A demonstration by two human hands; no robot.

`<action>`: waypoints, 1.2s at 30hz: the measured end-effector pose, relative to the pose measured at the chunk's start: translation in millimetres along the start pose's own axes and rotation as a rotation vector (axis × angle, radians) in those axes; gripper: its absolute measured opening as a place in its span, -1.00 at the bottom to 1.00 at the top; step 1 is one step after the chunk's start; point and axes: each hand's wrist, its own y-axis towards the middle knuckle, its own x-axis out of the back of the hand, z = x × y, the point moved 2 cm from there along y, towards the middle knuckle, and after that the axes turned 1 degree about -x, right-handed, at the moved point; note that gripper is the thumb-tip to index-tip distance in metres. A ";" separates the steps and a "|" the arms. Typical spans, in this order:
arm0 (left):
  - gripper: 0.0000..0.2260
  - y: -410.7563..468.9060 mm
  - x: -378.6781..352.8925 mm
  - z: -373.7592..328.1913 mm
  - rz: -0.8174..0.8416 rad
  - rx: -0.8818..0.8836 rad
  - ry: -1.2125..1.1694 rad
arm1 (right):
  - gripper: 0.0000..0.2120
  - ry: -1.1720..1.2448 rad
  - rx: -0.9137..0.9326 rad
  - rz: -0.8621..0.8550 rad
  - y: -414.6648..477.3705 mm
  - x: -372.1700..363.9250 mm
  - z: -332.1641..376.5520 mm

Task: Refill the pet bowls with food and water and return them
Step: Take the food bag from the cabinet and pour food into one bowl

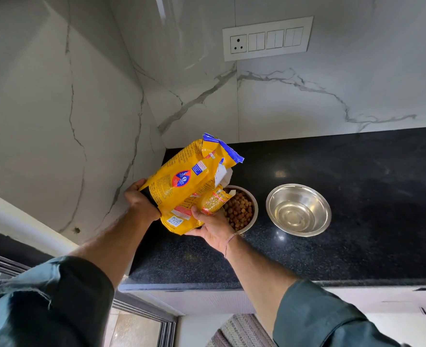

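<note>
As bag tilts, bowl seems kibble-filled.

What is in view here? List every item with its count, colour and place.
food bag: 1, yellow with a blue top edge, held tilted over the kibble bowl
kibble bowl: 1, steel, on the countertop, partly hidden behind the bag
kibble: many pieces, brown, inside that bowl
water bowl: 1, steel, on the countertop to the right of the kibble bowl, apparently holding clear water
countertop: 1, black speckled, against the wall
wall: white marble with grey veins, behind and left of the counter
switch panel: 1, white, on the wall above the bowls
rug: 1, grey striped, on the floor below
sleeves: 2, dark teal, at the bottom corners
left hand: grips the bag's bottom end
right hand: holds the bag from beneath
</note>
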 end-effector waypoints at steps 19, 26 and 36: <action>-0.55 4.9 29.3 13.5 0.036 -0.020 -0.188 | -0.71 -0.284 0.050 -0.111 -5.2 -10.4 13.6; -0.70 -17.7 21.1 15.9 0.037 0.029 -0.284 | -0.73 -0.459 0.108 -0.122 -10.5 -16.2 39.2; -0.76 -55.6 10.5 20.4 0.105 0.071 -0.365 | -0.59 -0.890 0.275 -0.262 -39.5 -38.3 90.7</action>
